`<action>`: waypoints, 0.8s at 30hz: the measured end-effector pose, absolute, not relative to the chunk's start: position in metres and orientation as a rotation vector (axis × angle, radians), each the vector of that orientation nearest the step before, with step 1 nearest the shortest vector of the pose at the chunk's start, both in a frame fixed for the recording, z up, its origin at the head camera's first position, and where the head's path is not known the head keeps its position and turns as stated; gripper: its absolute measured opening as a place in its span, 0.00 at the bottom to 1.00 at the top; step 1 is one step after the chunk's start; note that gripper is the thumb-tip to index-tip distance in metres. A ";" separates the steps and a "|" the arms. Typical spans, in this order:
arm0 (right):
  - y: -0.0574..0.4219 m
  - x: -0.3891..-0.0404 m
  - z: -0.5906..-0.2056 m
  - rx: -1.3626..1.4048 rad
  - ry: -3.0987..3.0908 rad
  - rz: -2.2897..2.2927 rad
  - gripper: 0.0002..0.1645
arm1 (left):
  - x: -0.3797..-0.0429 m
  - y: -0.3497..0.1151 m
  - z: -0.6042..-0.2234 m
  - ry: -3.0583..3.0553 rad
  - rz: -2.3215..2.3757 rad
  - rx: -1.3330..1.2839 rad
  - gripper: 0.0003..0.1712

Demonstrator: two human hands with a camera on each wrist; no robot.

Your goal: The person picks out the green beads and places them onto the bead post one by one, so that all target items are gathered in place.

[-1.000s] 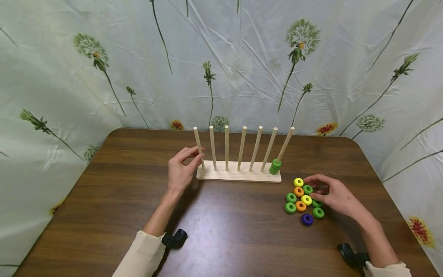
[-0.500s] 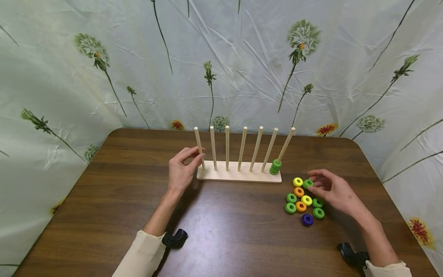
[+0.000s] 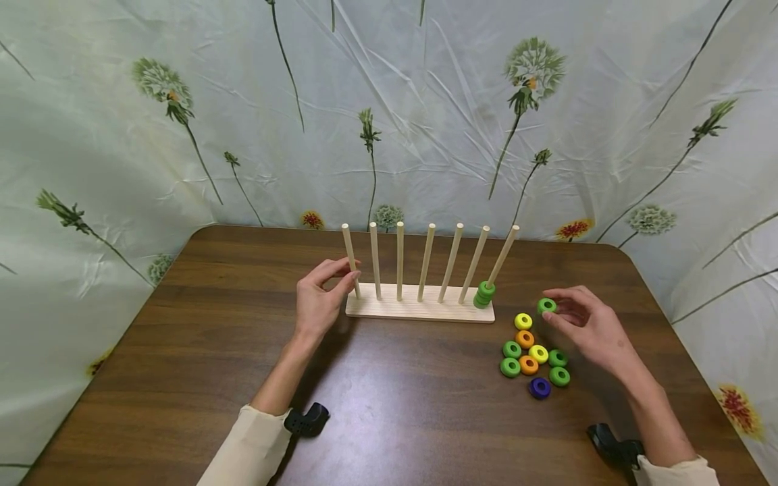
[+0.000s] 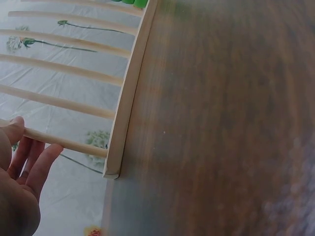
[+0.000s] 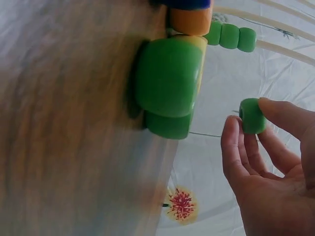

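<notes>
A pale wooden stand with several upright pegs sits toward the back of the table. My left hand pinches its leftmost peg between thumb and fingers. Three green rings are stacked at the bottom of the rightmost peg. To the right of the stand, my right hand holds a loose green ring by its edge, between thumb and fingertips. That ring is up off the table, just behind the group of loose rings.
Loose rings lie close together on the brown table, front right of the stand: several green, a yellow ring, another yellow, two orange, and a dark blue ring nearest me. Behind the table hangs a flower-printed cloth.
The right hand has taken a green ring out of the group and moved it back and up, away from the others. My left hand stays on the leftmost peg.
</notes>
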State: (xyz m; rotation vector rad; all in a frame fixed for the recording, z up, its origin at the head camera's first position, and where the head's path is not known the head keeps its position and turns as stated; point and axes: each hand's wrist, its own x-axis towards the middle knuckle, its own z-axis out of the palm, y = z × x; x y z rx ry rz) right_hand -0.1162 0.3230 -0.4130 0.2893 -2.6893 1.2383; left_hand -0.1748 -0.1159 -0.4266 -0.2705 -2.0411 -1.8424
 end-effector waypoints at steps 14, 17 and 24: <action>0.314 -0.120 -0.404 0.267 -2.599 1.274 0.23 | -0.175 -0.116 -0.427 -2.032 -1.841 -0.277 0.11; 0.309 -0.121 -0.400 0.276 -2.579 1.287 0.23 | -0.175 -0.116 -0.427 -2.032 -1.836 -0.279 0.11; 0.301 -0.124 -0.393 0.286 -2.533 1.380 0.24 | -0.174 -0.116 -0.427 -2.033 -1.831 -0.282 0.11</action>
